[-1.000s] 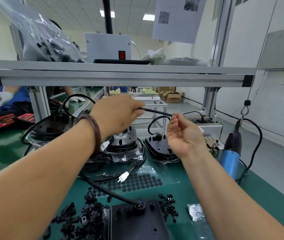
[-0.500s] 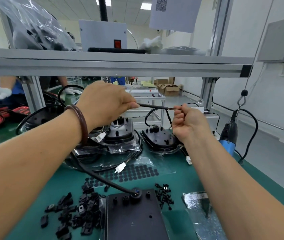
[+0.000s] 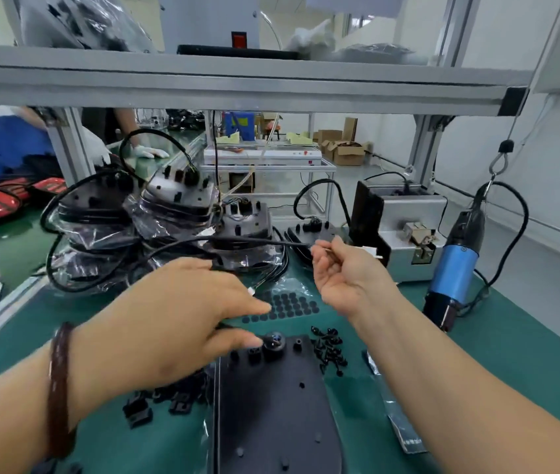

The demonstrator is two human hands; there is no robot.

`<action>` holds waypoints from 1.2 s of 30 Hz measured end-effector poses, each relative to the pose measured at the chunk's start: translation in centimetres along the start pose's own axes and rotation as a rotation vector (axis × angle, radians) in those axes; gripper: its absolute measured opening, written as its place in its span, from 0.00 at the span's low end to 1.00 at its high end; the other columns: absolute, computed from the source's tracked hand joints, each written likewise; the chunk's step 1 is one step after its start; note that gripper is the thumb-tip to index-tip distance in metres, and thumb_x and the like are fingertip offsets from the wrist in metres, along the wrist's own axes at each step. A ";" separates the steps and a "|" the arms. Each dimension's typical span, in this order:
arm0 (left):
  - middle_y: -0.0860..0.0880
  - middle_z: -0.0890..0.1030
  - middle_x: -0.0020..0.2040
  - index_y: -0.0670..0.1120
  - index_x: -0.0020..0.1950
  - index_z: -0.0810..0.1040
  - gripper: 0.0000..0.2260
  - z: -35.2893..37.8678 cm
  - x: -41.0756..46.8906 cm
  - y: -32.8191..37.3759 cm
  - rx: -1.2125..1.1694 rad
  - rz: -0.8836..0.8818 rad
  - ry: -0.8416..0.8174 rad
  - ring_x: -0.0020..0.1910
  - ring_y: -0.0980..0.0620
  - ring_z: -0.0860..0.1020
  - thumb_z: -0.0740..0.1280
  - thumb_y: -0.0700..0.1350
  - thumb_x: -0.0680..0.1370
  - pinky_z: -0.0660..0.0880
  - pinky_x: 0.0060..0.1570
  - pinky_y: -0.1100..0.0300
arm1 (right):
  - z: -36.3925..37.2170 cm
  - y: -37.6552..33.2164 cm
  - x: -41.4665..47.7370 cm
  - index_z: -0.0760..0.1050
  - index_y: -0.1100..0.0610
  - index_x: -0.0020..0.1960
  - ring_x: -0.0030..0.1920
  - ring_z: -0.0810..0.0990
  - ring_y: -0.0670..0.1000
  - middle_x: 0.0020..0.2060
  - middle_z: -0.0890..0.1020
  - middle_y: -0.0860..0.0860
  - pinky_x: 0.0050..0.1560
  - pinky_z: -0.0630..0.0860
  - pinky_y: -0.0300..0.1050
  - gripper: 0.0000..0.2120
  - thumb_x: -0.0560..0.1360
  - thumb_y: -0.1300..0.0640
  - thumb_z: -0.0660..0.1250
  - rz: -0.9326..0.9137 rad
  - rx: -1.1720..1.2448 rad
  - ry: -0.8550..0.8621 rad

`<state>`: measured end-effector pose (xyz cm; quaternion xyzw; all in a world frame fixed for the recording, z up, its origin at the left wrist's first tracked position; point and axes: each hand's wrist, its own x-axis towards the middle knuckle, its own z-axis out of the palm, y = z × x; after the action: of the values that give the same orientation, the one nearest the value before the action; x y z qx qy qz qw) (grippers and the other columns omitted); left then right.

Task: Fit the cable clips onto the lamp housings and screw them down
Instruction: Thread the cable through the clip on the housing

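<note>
Currently: cable (image 3: 271, 241), black, light, limp; rooted in housing (image 3: 271, 405) near centre. Free end pinched by right hand (image 3: 343, 271). Midsection under left hand (image 3: 176, 319), fingers stretched, grip unclear. Best held close to root. Clips (image 3: 155, 401) near left: small, rigid.

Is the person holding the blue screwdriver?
No, the blue screwdriver sits off to the right, and the right hand pinches a black cable instead.
</note>
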<state>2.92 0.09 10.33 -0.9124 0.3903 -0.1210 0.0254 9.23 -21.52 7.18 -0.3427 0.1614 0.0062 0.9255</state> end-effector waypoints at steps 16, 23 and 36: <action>0.64 0.77 0.60 0.63 0.68 0.71 0.22 5.1 -3.3 0.3 -0.284 -0.158 0.156 0.59 0.62 0.73 0.62 0.65 0.74 0.67 0.62 0.68 | -2.1 3.9 -3.4 0.75 0.64 0.45 0.19 0.70 0.43 0.31 0.83 0.57 0.17 0.61 0.31 0.16 0.79 0.50 0.64 0.112 -0.734 -0.056; 0.36 0.72 0.67 0.35 0.68 0.71 0.39 10.5 -17.8 -0.5 -0.091 -0.701 0.050 0.61 0.32 0.73 0.40 0.65 0.79 0.73 0.49 0.31 | -2.7 4.0 -2.5 0.77 0.65 0.48 0.19 0.70 0.44 0.34 0.85 0.60 0.16 0.60 0.32 0.18 0.80 0.48 0.62 0.153 -0.692 -0.060; 0.54 0.37 0.77 0.54 0.74 0.28 0.58 10.3 -9.6 -1.3 -0.305 -0.725 -0.190 0.75 0.58 0.39 0.42 0.85 0.54 0.39 0.73 0.56 | -2.3 3.9 -3.0 0.77 0.64 0.43 0.20 0.69 0.44 0.32 0.84 0.58 0.17 0.59 0.32 0.16 0.79 0.52 0.64 0.113 -0.761 -0.061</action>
<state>-0.09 7.43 -1.46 -0.9913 0.0526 0.0222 -0.1187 5.20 -19.68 4.00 -0.6519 0.1384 0.1267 0.7347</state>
